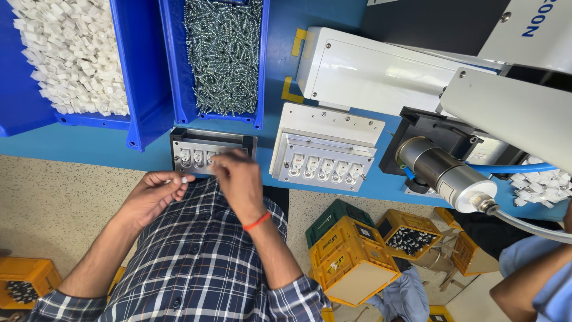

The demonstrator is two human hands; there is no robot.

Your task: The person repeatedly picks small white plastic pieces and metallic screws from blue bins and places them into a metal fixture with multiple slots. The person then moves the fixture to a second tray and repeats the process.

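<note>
My left hand [154, 192] pinches a small white plastic part [184, 179] between thumb and fingers, just below a dark metal jig [189, 141] on the blue table. My right hand [238, 179], with a red band at the wrist, reaches over the jig's right slots, fingers curled; whether it holds anything is hidden. The jig shows white parts with screws in its left slots. A second, light-coloured jig [325, 146] to the right holds a row of several white parts.
Two blue bins stand at the back: one with white plastic parts [71, 53], one with screws [223, 53]. A white machine [381, 74] and a metal cylinder [444, 173] are at right. Yellow crates [351, 256] sit on the floor. Another person's arm [530, 280] is at lower right.
</note>
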